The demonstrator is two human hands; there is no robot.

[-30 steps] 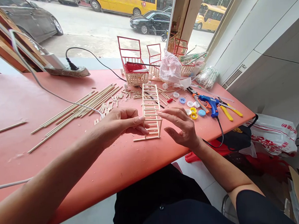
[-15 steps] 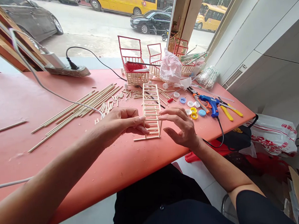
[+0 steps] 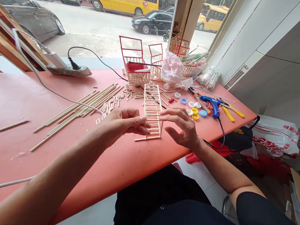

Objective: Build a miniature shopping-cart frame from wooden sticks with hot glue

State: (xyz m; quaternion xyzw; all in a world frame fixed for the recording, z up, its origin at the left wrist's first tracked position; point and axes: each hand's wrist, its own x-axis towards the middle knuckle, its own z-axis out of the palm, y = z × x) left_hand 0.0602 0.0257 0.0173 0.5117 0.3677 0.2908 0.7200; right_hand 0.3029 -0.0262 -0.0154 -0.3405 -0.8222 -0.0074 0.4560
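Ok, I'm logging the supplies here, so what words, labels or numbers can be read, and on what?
Bag: red print, too blurred to read.
Bus: round red mark, too small to read.
Frame, glue gun: no print seen.
No text here can be read.

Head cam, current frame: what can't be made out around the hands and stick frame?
- Head view: whether the left hand pinches the stick frame; its own fingers hide the contact.
- Head view: right hand fingertips, touching or just off; too small.
- Head view: red basket contents; slats block them.
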